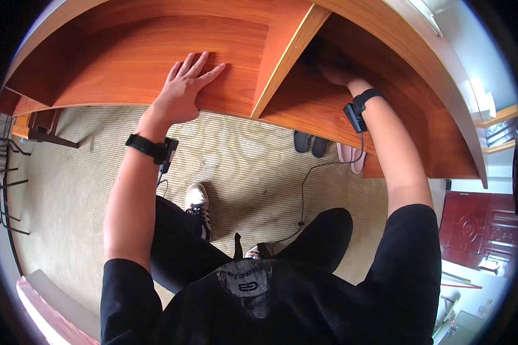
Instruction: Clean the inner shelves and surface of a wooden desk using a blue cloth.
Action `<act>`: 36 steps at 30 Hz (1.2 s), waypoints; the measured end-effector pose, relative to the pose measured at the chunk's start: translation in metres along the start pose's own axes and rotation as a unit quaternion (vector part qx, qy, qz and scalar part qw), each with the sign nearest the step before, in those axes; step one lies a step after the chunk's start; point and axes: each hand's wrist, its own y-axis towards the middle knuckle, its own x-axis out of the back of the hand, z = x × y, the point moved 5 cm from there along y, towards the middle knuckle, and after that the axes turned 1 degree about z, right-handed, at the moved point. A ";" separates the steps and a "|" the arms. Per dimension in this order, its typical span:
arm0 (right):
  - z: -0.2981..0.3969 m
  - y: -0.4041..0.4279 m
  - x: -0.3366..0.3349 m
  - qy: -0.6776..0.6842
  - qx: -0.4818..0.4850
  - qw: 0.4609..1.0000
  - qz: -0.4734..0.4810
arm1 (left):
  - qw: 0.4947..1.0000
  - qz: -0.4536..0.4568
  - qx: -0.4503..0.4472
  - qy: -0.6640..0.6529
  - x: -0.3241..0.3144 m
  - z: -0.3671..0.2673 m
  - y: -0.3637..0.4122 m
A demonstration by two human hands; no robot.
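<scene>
In front of me is a reddish-brown wooden shelf unit (pixel 237 92), split by an upright divider (pixel 291 60) with a pale front edge. My left hand (pixel 182 88) rests palm down on the board left of the divider, fingers spread, holding nothing. On the other side, my right hand (pixel 339 74) reaches deep into the shadowed right compartment (pixel 298 105). Its fingers are lost in the dark, so whether it grips anything is unclear. Strapped to my wrists are a small black device on the left (pixel 167 155) and another on the right (pixel 355 117).
A thin cable (pixel 303 185) trails from the right wrist device across the patterned floor (pixel 250 164). Black slippers (pixel 301 141) and pink slippers (pixel 358 161) lie below the unit's front edge. Black metal legs (pixel 8 183) stand at far left. A dark red door (pixel 479 228) is at right.
</scene>
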 end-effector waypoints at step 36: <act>-0.002 -0.047 -0.014 -0.014 -0.221 0.968 0.118 | 0.996 0.067 0.042 0.033 -0.002 0.003 -0.007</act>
